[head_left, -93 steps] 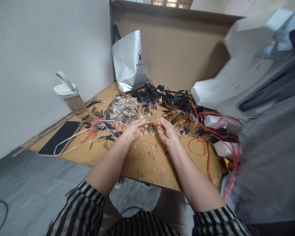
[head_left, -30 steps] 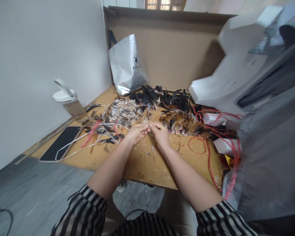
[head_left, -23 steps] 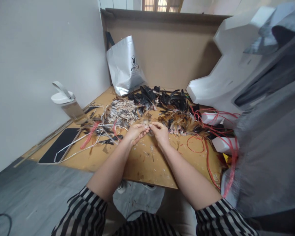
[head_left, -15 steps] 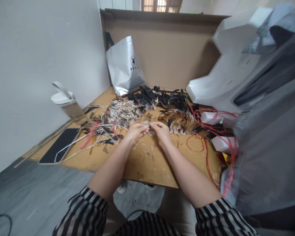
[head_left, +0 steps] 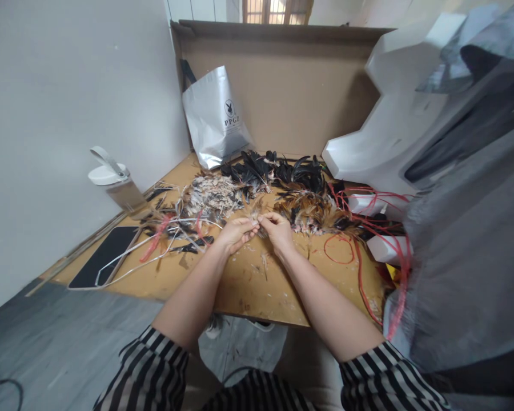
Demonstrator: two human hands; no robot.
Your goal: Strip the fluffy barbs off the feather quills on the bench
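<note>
My left hand (head_left: 239,234) and my right hand (head_left: 276,229) meet over the middle of the table, fingertips almost touching. Between them is a small bunch of brown feathers (head_left: 255,212), its pale quill ends pinched in the left fingers. The right thumb and forefinger are closed on the same bunch; my fingers partly hide it. Behind the left hand lies a heap of pale, brown-tipped feathers (head_left: 214,194). Brown and golden feathers (head_left: 312,212) are piled to the right of my right hand. Farther back are bundles of long black feathers (head_left: 257,170).
A silver bag (head_left: 214,120) leans against the cardboard (head_left: 291,91) at the back. On the left are a phone (head_left: 104,257), a lidded cup (head_left: 120,185) and white straps (head_left: 124,251). Red string (head_left: 360,279) hangs at the right, near white foam (head_left: 360,154) and grey cloth (head_left: 471,245).
My hands have drawn slightly closer together, the right one shifting a little left. Both stay on the feather bunch, and the camera view has tilted slightly.
</note>
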